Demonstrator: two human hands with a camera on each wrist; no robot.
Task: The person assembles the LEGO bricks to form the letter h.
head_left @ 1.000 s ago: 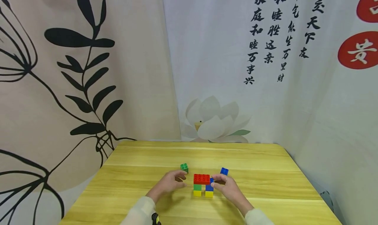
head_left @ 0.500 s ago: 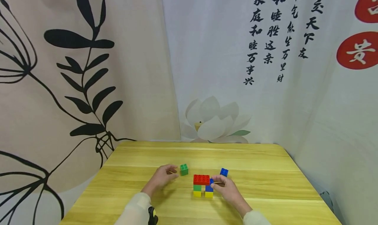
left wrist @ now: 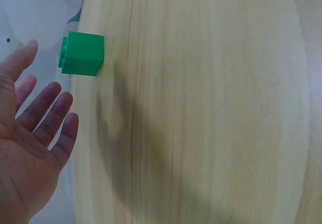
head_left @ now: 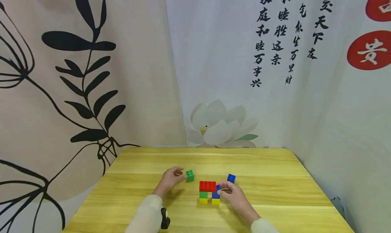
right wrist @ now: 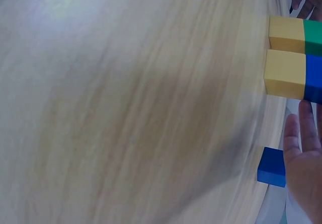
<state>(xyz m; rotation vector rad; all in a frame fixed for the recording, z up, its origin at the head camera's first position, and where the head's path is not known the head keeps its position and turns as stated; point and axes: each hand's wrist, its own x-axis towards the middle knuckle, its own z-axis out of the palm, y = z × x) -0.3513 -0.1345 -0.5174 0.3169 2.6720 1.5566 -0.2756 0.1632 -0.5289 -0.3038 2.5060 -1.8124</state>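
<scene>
One green block (head_left: 190,176) sits studs up on the table (head_left: 171,222), about 2 o'clock from the left hand (head_left: 169,181), just beside its thumb and fingertips. Looks apart from them in left wrist view; contact not certain. Left hand clearly nearer, fingers spread wide, holding nothing. Block is near cube, two-by-two studs, no clear long axis.

Right hand (head_left: 233,195) sits at 3 o'clock of the small brick arch, thumb and fingertips narrow at the blue pillar block (head_left: 215,195); cannot tell if pinching or only touching. Loose blue block (head_left: 231,178) at 12 o'clock from that hand, near its fingers.

Arch: red brick (head_left: 207,186) on top, long axis 9 to 3 o'clock, over green pillar block (head_left: 203,195) and the blue one, yellow bases (head_left: 215,201) below. All smooth, square-edged, plastic-looking. Tabletop pale wood grain, rounded far corners. Sleeves (head_left: 146,212) cream, soft-looking cloth
</scene>
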